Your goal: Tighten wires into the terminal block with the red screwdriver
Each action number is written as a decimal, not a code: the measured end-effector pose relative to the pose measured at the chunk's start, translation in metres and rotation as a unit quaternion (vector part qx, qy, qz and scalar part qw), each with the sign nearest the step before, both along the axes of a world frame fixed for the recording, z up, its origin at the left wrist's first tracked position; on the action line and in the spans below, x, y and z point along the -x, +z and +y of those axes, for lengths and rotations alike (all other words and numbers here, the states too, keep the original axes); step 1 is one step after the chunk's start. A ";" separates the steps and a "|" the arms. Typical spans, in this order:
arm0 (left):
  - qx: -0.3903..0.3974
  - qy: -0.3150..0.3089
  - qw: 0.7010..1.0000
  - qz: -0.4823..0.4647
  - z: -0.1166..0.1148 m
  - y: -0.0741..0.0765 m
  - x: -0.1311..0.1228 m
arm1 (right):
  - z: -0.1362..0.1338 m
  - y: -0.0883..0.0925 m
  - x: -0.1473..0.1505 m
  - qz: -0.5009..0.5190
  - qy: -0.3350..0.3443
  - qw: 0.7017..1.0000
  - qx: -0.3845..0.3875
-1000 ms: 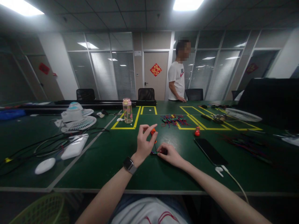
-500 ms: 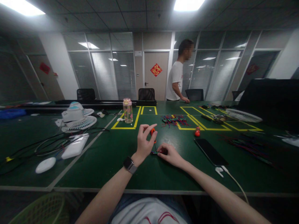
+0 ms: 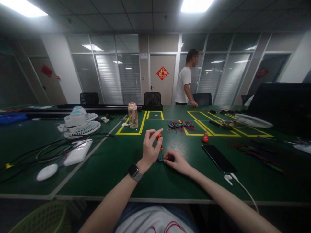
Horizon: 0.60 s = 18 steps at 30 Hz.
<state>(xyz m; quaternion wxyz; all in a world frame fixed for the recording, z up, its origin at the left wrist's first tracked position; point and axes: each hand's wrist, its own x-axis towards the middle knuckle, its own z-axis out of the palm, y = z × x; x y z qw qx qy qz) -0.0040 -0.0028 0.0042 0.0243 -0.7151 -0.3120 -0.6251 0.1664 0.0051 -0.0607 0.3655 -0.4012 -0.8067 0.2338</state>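
Note:
An orange-handled screwdriver (image 3: 159, 137) stands nearly upright in my left hand (image 3: 150, 148), its handle pinched between thumb and fingers. Its thin shaft runs down to a small circuit board (image 3: 160, 159) lying on the green table. My right hand (image 3: 178, 162) holds the board's right end down, with fingertips closed on it. Whatever part of the board or its wires lies under those fingers is hidden. The exact spot where the tip meets the board is too small to make out.
Ahead lies a pile of wired circuit boards (image 3: 182, 126). A red gourd-shaped item (image 3: 205, 137) and a phone (image 3: 219, 158) are to the right. A bottle (image 3: 133, 116), fan (image 3: 81, 124), cables and white power bank (image 3: 78, 151) are left. A person (image 3: 184, 82) stands across the table.
My hands, the screwdriver and the board stay almost in place. Across the table, the person has shifted slightly to the right and lower, one hand still at the table's far side.

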 end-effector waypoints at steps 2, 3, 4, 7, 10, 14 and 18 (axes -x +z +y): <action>0.016 -0.021 1.000 0.005 0.000 0.000 0.001 | 0.000 0.000 0.000 -0.002 0.001 1.000 0.000; 0.021 -0.028 0.999 0.005 0.000 0.000 0.001 | 0.000 0.000 0.000 -0.003 0.001 1.000 -0.001; 0.022 -0.031 0.999 0.005 0.000 -0.001 0.001 | 0.000 0.000 0.000 -0.004 0.001 1.000 -0.002; 0.005 -0.024 1.000 0.007 0.000 -0.001 0.001 | 0.000 0.000 0.000 -0.005 0.002 1.000 -0.003; -0.010 -0.008 1.000 0.008 0.001 -0.001 0.000 | 0.000 0.000 0.000 -0.004 0.000 1.000 -0.003; -0.008 0.007 1.000 0.009 0.001 -0.002 0.000 | 0.000 0.001 0.000 -0.003 0.001 1.000 0.000; 0.008 -0.011 1.000 0.015 0.000 -0.002 0.001 | 0.000 0.001 0.000 -0.001 0.004 1.000 0.003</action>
